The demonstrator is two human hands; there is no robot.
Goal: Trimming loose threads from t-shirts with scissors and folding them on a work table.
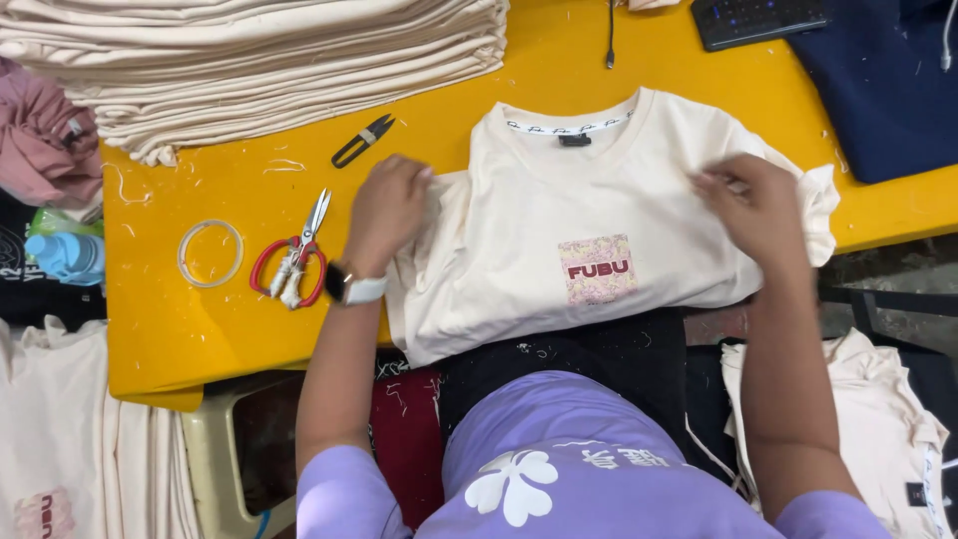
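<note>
A cream T-shirt [589,215] with a small pink printed patch on its chest lies face up on the yellow table [200,319], its hem hanging over the near edge. My left hand [387,210], with a watch on the wrist, pinches the shirt's left sleeve edge. My right hand [756,205] grips the fabric at the right sleeve, which is bunched up. Both sides of the shirt are folded inward.
A tall stack of folded cream shirts [259,60] fills the far left. Red-handled scissors [294,262], a black thread snipper [362,140] and a clear tape ring [210,253] lie left of the shirt. A dark keyboard [758,20] and navy cloth [888,80] sit far right.
</note>
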